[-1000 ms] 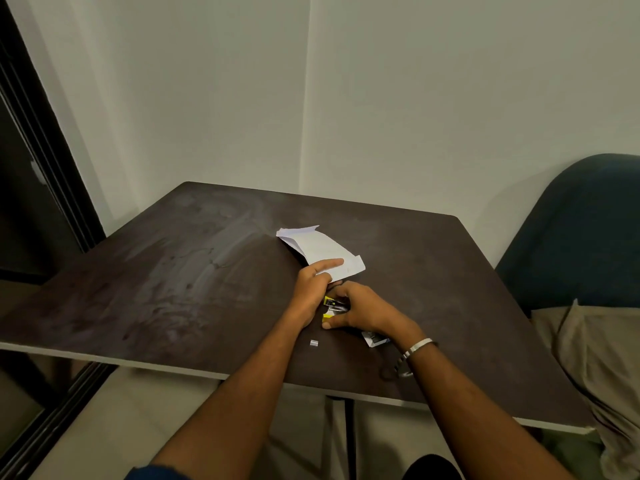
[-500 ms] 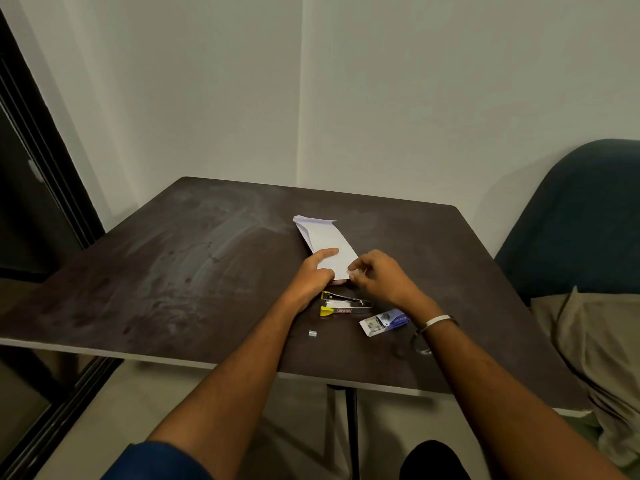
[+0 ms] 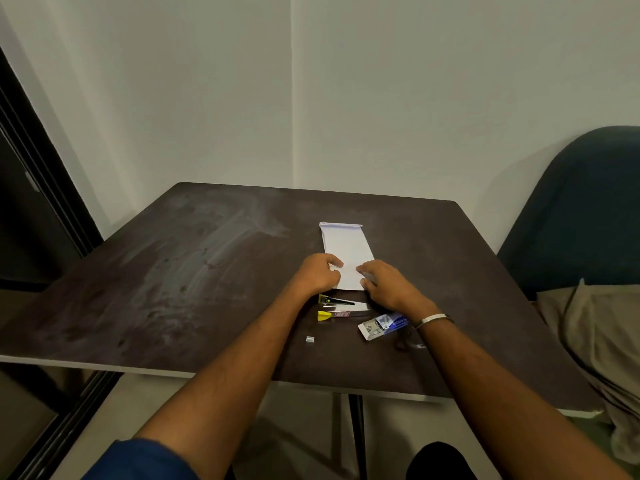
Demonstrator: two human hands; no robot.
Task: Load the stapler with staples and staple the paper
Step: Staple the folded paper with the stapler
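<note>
both hands (image 3: 353, 278) press paper (image 3: 346, 247), seemingly folded, pointing away.

Person, head-worn view, two arms in frame.

Left arm: bare from the hand to above the elbow. A dark blue fabric short sleeve (image 3: 138, 460) covers the upper arm at the bottom edge of the frame; plain, no visible print or seam detail. Left hand (image 3: 320, 273): bare, no ring or watch to be seen.

Right arm: bare along its whole visible length; no sleeve in frame. A thin silver-coloured metal bangle (image 3: 433, 319) circles the wrist, smooth and plain, catching the light along its upper edge. Right hand (image 3: 386, 285): bare, nothing worn on the visible fingers.
</note>
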